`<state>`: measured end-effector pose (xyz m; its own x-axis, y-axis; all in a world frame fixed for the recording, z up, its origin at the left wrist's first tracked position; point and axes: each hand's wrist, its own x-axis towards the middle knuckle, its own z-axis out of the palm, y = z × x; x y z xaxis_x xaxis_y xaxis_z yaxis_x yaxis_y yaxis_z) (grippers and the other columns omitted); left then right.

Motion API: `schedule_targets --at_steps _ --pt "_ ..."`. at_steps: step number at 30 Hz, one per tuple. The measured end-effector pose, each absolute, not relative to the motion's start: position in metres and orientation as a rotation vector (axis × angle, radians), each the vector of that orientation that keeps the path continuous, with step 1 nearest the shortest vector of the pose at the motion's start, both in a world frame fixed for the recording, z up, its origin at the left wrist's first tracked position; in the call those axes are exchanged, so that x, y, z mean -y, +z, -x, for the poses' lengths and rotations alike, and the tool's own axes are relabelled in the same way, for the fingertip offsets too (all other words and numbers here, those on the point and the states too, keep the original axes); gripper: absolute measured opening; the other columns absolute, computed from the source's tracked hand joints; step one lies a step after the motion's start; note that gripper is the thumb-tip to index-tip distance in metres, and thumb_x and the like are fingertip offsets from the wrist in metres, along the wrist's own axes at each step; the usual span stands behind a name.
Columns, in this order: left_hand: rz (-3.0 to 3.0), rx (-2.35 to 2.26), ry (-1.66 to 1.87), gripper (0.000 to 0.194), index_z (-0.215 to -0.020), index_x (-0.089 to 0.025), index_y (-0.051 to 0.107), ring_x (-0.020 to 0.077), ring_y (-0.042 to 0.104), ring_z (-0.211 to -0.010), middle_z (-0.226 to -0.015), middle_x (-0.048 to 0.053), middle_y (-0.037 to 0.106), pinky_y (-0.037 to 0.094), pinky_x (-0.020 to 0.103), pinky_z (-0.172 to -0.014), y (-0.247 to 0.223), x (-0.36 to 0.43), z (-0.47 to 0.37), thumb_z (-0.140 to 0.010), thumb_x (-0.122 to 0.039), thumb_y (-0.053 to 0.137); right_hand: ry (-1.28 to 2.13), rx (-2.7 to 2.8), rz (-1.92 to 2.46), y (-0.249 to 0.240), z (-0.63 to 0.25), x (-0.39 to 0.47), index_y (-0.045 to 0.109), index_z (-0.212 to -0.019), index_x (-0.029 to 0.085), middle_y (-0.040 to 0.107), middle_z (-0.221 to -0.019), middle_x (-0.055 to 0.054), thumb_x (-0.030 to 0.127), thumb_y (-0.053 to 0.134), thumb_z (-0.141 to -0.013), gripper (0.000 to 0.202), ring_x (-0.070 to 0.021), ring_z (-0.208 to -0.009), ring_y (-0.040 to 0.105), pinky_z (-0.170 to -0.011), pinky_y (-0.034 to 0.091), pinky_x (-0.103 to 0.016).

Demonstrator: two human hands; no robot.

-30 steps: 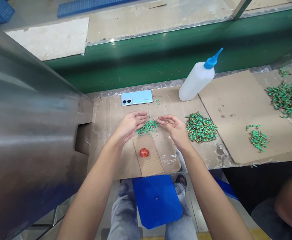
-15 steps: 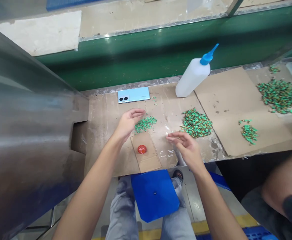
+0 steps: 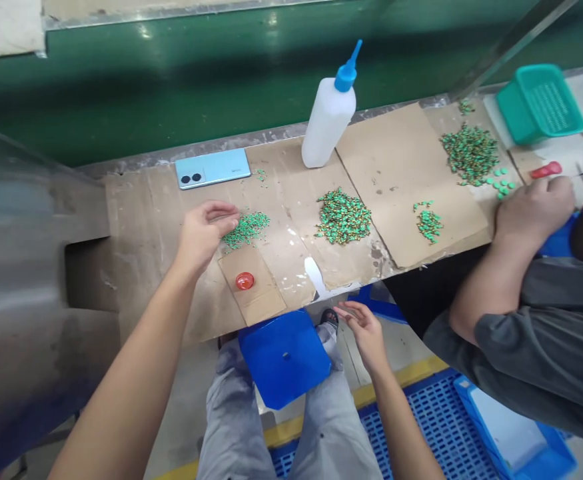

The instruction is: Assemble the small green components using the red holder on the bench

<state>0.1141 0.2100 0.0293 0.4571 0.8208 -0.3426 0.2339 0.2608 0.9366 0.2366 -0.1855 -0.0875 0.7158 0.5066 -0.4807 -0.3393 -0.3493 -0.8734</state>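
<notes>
My left hand [image 3: 210,230] is at the left edge of a small pile of tiny green pieces [image 3: 248,229], its thumb and fingers pressed together; anything between them is too small to make out. Below that pile, a red cap [image 3: 244,281] lies on a cardboard piece [image 3: 261,293]. My right hand [image 3: 364,327] hangs off the table's front edge, fingers apart, holding nothing. A larger pile of green and gold pieces [image 3: 344,217] lies on the cardboard-covered table right of the middle. Behind it stands a white bottle [image 3: 327,123] with a blue nozzle.
A light blue phone [image 3: 216,168] lies at the back. Further right are more green piles [image 3: 470,153] and a green basket [image 3: 538,107]. Another person's hand [image 3: 536,207] holds a red-handled tool. A blue stool [image 3: 286,360] is below; a metal panel [image 3: 16,280] stands left.
The view has shifted right, showing more of the person and the green basket. My right hand has dropped from above the table to below its front edge. My left hand remains by the small pile.
</notes>
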Motion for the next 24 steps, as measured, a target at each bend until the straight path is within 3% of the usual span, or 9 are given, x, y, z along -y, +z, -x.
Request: schedule_targets --at_steps 4,7,9,11,14,16,18,21,24 --pt "-1.354 -1.102 0.575 0.017 -0.093 -0.019 0.074 0.0251 0.078 -0.091 -0.091 0.006 0.078 0.064 0.042 -0.092 0.026 -0.207 -0.115 -0.078 -0.021 0.081 0.842 0.120 1.837 -0.105 -0.230 0.193 0.071 -0.128 0.016 0.075 -0.131 -0.011 0.041 0.073 -0.106 0.033 -0.0253 -0.112 0.076 -0.099 0.066 -0.048" --pt "-1.430 -1.126 0.609 0.014 -0.096 -0.018 0.073 0.0225 0.079 -0.085 -0.092 0.007 0.079 0.064 0.037 -0.084 0.023 -0.208 -0.115 -0.085 -0.026 0.075 0.824 0.108 1.966 -0.110 -0.228 0.204 0.071 -0.126 0.016 0.077 -0.127 -0.011 0.047 0.073 -0.106 0.037 -0.0256 -0.110 0.077 -0.098 0.065 -0.048" --pt "-1.501 -1.126 0.606 0.014 -0.098 -0.016 0.073 0.0225 0.079 -0.086 -0.092 0.007 0.080 0.063 0.037 -0.086 0.021 -0.211 -0.116 -0.088 -0.027 0.074 0.807 0.084 2.083 -0.114 -0.231 0.213 0.072 -0.120 0.016 0.081 -0.111 -0.009 0.054 0.075 -0.100 0.043 -0.0263 -0.102 0.080 -0.095 0.065 -0.048" --pt "-1.592 -1.115 0.587 0.014 -0.101 -0.015 0.073 0.0225 0.078 -0.089 -0.094 0.006 0.080 0.064 0.040 -0.089 0.020 -0.215 -0.120 -0.094 -0.027 0.074 0.760 0.058 2.208 -0.118 -0.237 0.223 0.076 -0.108 0.018 0.083 -0.096 -0.013 0.068 0.078 -0.085 0.055 -0.0345 -0.093 0.081 -0.085 0.066 -0.050" --pt "-1.761 -1.087 0.527 0.016 -0.105 -0.014 0.074 0.0221 0.076 -0.095 -0.100 0.005 0.079 0.063 0.044 -0.095 0.018 -0.221 -0.135 -0.102 -0.029 0.075 0.681 0.052 2.336 -0.123 -0.246 0.235 0.075 -0.076 0.023 0.085 -0.105 -0.022 0.081 0.071 -0.069 0.058 -0.0472 -0.099 0.081 -0.072 0.066 -0.050" --pt "-1.878 -1.068 0.458 0.017 -0.105 -0.015 0.075 0.0224 0.075 -0.099 -0.104 0.006 0.078 0.062 0.046 -0.098 0.015 -0.225 -0.150 -0.104 -0.032 0.075 0.668 0.072 2.370 -0.126 -0.250 0.241 0.071 -0.064 0.026 0.085 -0.109 -0.022 0.082 0.067 -0.066 0.057 -0.0489 -0.106 0.080 -0.073 0.067 -0.049" --pt "-1.986 -1.061 0.388 0.017 -0.104 -0.016 0.076 0.0231 0.074 -0.104 -0.109 0.007 0.078 0.061 0.047 -0.102 0.010 -0.230 -0.166 -0.104 -0.033 0.074 0.664 0.073 2.389 -0.128 -0.253 0.245 0.074 -0.068 0.027 0.085 -0.110 -0.021 0.082 0.063 -0.063 0.057 -0.0493 -0.108 0.080 -0.076 0.068 -0.051" --pt "-2.114 -1.083 0.305 0.017 -0.108 -0.016 0.076 0.0249 0.073 -0.112 -0.118 0.009 0.077 0.059 0.049 -0.106 0.001 -0.237 -0.188 -0.105 -0.033 0.073 0.704 0.036 2.416 -0.130 -0.256 0.250 0.080 -0.078 0.028 0.087 -0.104 -0.018 0.080 0.063 -0.062 0.056 -0.0487 -0.097 0.082 -0.069 0.068 -0.052" --pt "-2.197 -1.120 0.246 0.017 -0.110 -0.016 0.075 0.0253 0.073 -0.113 -0.119 0.009 0.077 0.060 0.049 -0.105 -0.007 -0.245 -0.201 -0.106 -0.033 0.072 0.781 0.027 2.412 -0.131 -0.258 0.255 0.075 -0.066 0.031 0.087 -0.094 -0.016 0.079 0.064 -0.066 0.050 -0.0459 -0.087 0.083 -0.065 0.067 -0.049"
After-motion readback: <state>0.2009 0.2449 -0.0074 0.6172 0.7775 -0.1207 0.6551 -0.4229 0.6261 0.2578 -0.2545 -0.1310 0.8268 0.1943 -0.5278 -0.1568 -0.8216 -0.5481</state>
